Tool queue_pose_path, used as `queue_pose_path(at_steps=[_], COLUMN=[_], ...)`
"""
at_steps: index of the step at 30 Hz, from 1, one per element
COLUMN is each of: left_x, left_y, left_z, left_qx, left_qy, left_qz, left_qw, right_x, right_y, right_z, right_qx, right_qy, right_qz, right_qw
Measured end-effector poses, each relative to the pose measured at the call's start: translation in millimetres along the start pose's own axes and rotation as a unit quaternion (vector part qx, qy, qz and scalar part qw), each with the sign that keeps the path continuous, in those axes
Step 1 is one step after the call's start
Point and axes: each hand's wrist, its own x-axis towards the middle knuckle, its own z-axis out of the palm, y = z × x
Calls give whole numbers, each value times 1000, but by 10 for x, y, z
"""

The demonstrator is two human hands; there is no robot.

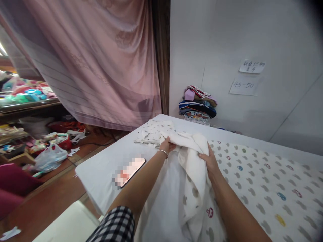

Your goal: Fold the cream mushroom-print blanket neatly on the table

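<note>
A white cloth (252, 181) printed with grey shapes and coloured mushrooms spreads over the right side of the table, its near end bunched up. My left hand (167, 146), with a bracelet at the wrist, is closed on the far part of that bunched cloth. On the right of the bunch, my right hand (210, 160) grips the raised fold, thumb on top. Just beyond my left hand lies a folded white cloth (153, 130) with small dark prints, close to the held cloth. Parts of both hands' fingers are hidden by fabric.
A phone (131, 173) lies on the white table (101, 164) left of my left arm. Behind the table's far edge rises a stack of folded clothes (198, 104) against the wall. A pink curtain (113, 67) hangs at left, with bags (51, 157) on the floor.
</note>
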Motion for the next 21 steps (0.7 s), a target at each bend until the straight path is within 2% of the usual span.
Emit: queue_pose_path(at_steps=[3,6,10,13,15,16,17,19,21], left_x=[49,130,265,340,390,419,451,517,570], left_y=[118,367,927,1353,1552,1611,1642,1614,1483], left_z=[105,219,295,293,233,177,103,-92,-318], left_qx=[-36,-61,-78,-58,33,108,185,304,355], left_qy=[-26,-40,-41,-67,-82,-72,-51,10,56], left_qz=[1,34,104,213,289,304,298,243,195], left_qw=[999,997,991,973,953,944,935,921,912], right_x=[-44,-90,-148,-185,-196,-195,-188,-157,-110], right_y=[-107,-160,-178,-154,-111,-83,-54,1,37], right_z=[34,67,114,136,141,139,134,112,73], right_qx=[59,81,71,74,81,81,81,77,72], right_qy=[-55,-88,-100,-104,-118,-130,-139,-132,-96], right_qz=[21,43,65,99,118,124,126,119,100], right_qw=[997,992,990,987,983,980,979,981,988])
